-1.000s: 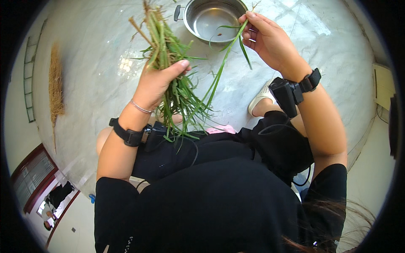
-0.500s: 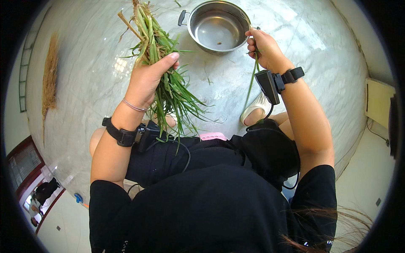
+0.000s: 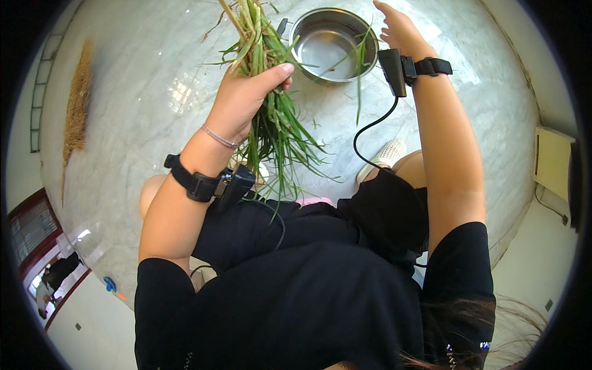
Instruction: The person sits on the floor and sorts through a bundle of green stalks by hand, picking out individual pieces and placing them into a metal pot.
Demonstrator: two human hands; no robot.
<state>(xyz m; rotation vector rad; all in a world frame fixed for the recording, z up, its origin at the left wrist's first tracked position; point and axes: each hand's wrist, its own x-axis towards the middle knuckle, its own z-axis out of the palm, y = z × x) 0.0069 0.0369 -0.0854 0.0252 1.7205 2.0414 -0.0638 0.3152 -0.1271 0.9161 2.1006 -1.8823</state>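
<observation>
My left hand (image 3: pixel 246 98) is closed round a bunch of long green stalks (image 3: pixel 259 46) with narrow grass-like leaves, their pale, brownish ends pointing away and leaf tips hanging toward my lap. Right beside it, farther off, is a two-tone steel pot (image 3: pixel 320 46) with a dark side handle. A loose green stalk (image 3: pixel 359 80) shows across the pot's right side, its lower end over the outside of the rim; whether it rests there or is in the air I cannot tell. My right hand (image 3: pixel 404 31), fingers apart, is just right of the pot with nothing visible in it.
Shiny marbled floor (image 3: pixel 154 135) surrounds me. A straw broom head (image 3: pixel 78 105) lies at the far left. A pale yellow box (image 3: pixel 550 157) with a cord is by the right wall. A person (image 3: pixel 55 280) shows in the doorway at lower left.
My right hand has opened, letting go of the green stalk, and moved farther away. The stalk now shows at the pot's right side. My left hand and its bunch have shifted right.
</observation>
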